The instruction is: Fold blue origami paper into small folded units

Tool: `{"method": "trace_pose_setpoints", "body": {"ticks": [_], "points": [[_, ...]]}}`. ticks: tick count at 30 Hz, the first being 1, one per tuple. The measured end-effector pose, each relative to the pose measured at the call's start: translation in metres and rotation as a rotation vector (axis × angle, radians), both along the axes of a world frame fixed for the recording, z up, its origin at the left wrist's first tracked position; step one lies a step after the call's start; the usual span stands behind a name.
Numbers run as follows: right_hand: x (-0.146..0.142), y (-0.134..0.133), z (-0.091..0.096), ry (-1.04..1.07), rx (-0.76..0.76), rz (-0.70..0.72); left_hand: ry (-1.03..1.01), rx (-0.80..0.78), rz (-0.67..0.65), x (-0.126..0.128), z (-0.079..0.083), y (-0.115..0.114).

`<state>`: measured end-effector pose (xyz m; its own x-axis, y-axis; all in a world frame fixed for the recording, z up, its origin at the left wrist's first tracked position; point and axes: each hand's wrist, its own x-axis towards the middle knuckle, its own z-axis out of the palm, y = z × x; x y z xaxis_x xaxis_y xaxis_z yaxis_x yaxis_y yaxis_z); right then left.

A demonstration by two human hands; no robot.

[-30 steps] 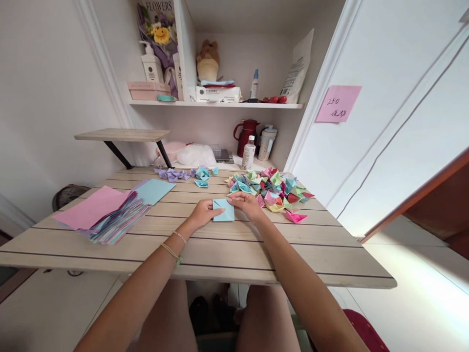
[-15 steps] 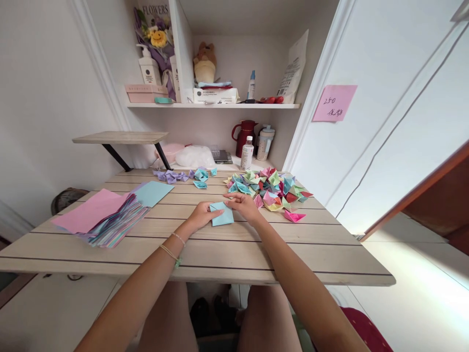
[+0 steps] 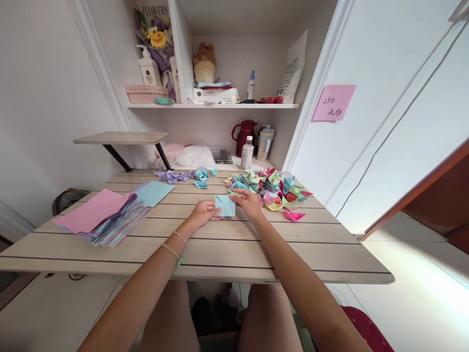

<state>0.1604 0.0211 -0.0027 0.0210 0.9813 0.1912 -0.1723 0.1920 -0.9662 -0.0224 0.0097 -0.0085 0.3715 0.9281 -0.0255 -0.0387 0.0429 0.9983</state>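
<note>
Fingers: your left hand and right hand pinch blue paper behind worktop's front edge; likely light, creasable; hold sides.

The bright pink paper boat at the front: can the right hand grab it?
Probably yes: the bright pink paper boat lies near the right hand with nothing seen blocking it, though that hand would first have to release the blue paper.

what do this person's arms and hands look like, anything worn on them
Both forearms are bare, with no sleeves showing, and neither the left hand nor the right hand is gloved. The left wrist wears a thin pale bracelet and a yellowish band with a green piece. The right wrist shows nothing worn.
</note>
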Motion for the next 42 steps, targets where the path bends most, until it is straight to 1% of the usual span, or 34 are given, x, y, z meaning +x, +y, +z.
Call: {"method": "trace_pose_setpoints", "body": {"ticks": [3,6,8,10,12,15,16,17,18,20,21,24,27,28,30,31,33,35,36,37,39,42], "points": [[0.000,0.001,-0.001,0.041,-0.023,-0.035,-0.038,0.001,-0.042,0.001,0.002,-0.002],[-0.002,-0.001,0.000,0.053,-0.042,0.002,-0.073,0.010,-0.003,0.002,0.003,-0.003],[-0.006,-0.003,0.001,0.007,-0.048,0.059,-0.102,0.016,0.018,0.003,0.002,-0.003],[-0.008,-0.006,0.002,-0.087,-0.006,0.075,-0.105,0.040,0.018,0.004,0.003,-0.003],[-0.008,-0.007,0.003,-0.196,0.096,-0.003,-0.080,0.105,0.066,0.004,0.004,-0.002],[-0.005,-0.011,0.005,-0.422,0.303,-0.261,-0.037,0.218,0.218,0.003,0.008,-0.002],[-0.005,-0.012,0.005,-0.523,0.385,-0.322,-0.041,0.220,0.224,0.003,0.009,-0.003],[-0.005,-0.014,0.005,-0.627,0.471,-0.346,-0.055,0.202,0.196,0.003,0.010,-0.005],[-0.006,-0.016,0.005,-0.723,0.554,-0.335,-0.081,0.166,0.136,0.003,0.011,-0.006],[-0.011,-0.020,0.006,-0.862,0.685,-0.251,-0.141,0.102,0.047,0.004,0.012,-0.007],[-0.013,-0.021,0.006,-0.900,0.724,-0.217,-0.163,0.089,0.043,0.005,0.011,-0.007],[-0.014,-0.022,0.010,-0.926,0.774,-0.162,-0.223,0.083,0.125,0.003,0.011,-0.004],[-0.005,-0.018,0.012,-0.909,0.767,-0.122,-0.324,0.076,0.204,-0.003,0.012,0.001],[-0.001,-0.016,0.012,-0.894,0.739,-0.117,-0.357,0.074,0.219,-0.006,0.012,0.002],[0.005,-0.011,0.010,-0.834,0.625,-0.093,-0.395,0.060,0.215,-0.009,0.012,0.004],[0.008,-0.010,0.009,-0.782,0.549,-0.033,-0.398,0.050,0.198,-0.010,0.012,0.004],[0.009,-0.007,0.007,-0.621,0.399,0.135,-0.372,0.030,0.168,-0.010,0.011,0.004],[0.008,-0.007,0.006,-0.444,0.295,0.283,-0.335,0.024,0.177,-0.009,0.010,0.003],[0.007,-0.007,0.006,-0.374,0.267,0.321,-0.325,0.026,0.193,-0.008,0.010,0.003],[0.006,-0.007,0.007,-0.325,0.253,0.331,-0.322,0.031,0.210,-0.007,0.010,0.003],[0.005,-0.007,0.008,-0.269,0.247,0.289,-0.321,0.047,0.212,-0.006,0.010,0.002],[0.006,-0.006,0.009,-0.218,0.236,0.201,-0.285,0.095,0.136,-0.005,0.011,0.000]]}}
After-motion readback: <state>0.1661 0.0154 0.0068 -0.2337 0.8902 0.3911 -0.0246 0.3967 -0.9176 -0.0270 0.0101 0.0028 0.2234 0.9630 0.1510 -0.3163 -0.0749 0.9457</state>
